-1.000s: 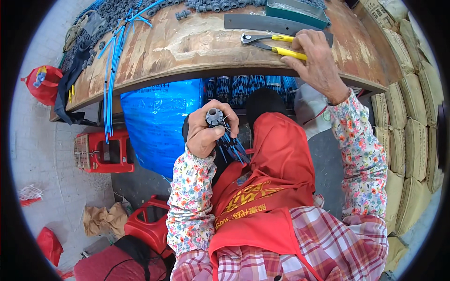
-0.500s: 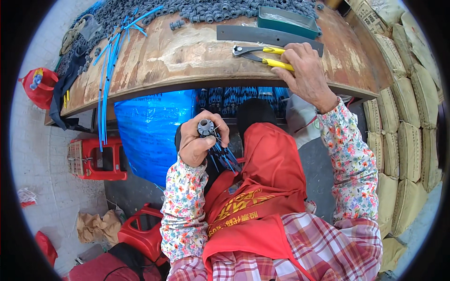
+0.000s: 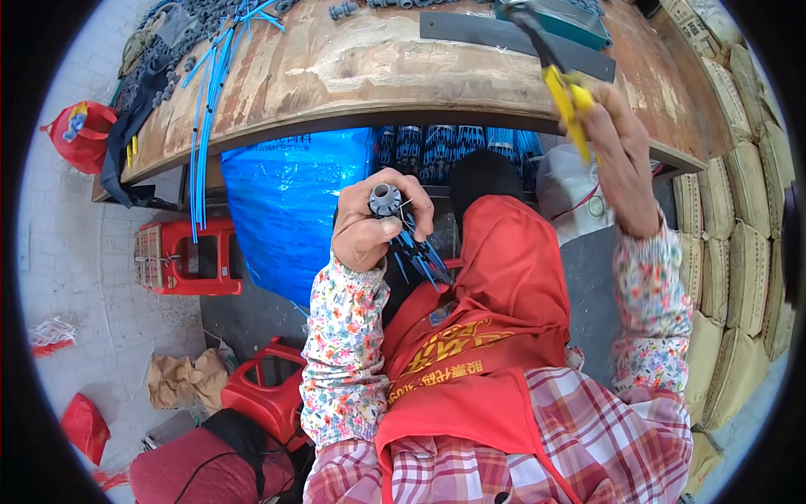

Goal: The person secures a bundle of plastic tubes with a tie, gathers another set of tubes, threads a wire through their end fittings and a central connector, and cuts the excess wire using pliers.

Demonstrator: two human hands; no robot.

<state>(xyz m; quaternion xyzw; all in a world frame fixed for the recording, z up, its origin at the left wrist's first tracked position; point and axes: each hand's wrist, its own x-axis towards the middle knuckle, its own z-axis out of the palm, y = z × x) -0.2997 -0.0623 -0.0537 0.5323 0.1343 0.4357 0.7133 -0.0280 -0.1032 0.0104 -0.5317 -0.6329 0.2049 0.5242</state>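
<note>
My left hand (image 3: 359, 231) is closed around a grey ribbed plastic fitting (image 3: 385, 200), its round open end facing up. Below the fingers hangs a bunch of thin blue and black strips (image 3: 420, 259), and a thin pale strand sticks out beside the fitting. Whether strips and fitting are joined is hidden by the hand. Over the right part of the bench, my right hand (image 3: 621, 160) grips end-cutting pliers (image 3: 564, 97) by their yellow handles. The pliers are raised, blurred by motion, with their dark head pointing away to the far left.
A worn wooden bench (image 3: 353, 71) spans the front, bearing a dark flat bar (image 3: 512, 42), a green tray (image 3: 579, 29), blue strips (image 3: 207, 126) and grey fittings (image 3: 342, 10). Underneath is a blue bag (image 3: 294, 202). Red stools (image 3: 260, 386) stand left; stacked sacks (image 3: 751, 197) line the right.
My right hand has closed on the pliers and lifted them off the bench, swinging them up and rightward. My left hand keeps its hold on the fitting. The whole view has shifted slightly.
</note>
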